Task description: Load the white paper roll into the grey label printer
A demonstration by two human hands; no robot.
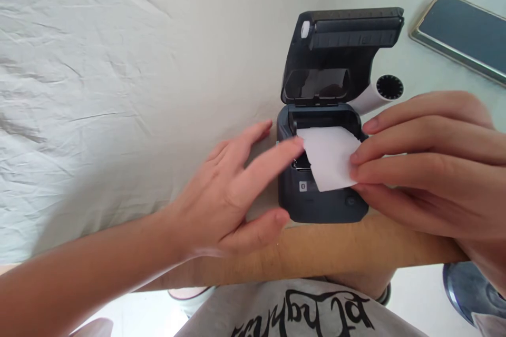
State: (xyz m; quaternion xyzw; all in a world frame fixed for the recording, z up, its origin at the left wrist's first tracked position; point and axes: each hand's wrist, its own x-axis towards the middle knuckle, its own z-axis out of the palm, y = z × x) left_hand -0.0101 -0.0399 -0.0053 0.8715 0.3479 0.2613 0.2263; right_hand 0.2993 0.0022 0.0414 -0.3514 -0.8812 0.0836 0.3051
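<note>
A small dark label printer [323, 205] stands near the table's front edge with its lid [332, 63] swung up and back. White paper [332, 160] comes out of its inner bay and lies over the front rim. My right hand [430, 163] pinches the paper's right edge between thumb and fingers. From the left, my left hand [237, 189] reaches in with fingers spread; its index fingertip touches the paper's left edge, and the thumb is beside the printer's front left corner. How the paper sits inside the bay is partly hidden.
Behind the printer on the right lies a white roll [369, 99] with a black toothed end. A phone [466, 37] rests at the far right. Pale wrinkled cloth [138, 63] covers the table, whose bare wooden edge [245, 268] runs along the front.
</note>
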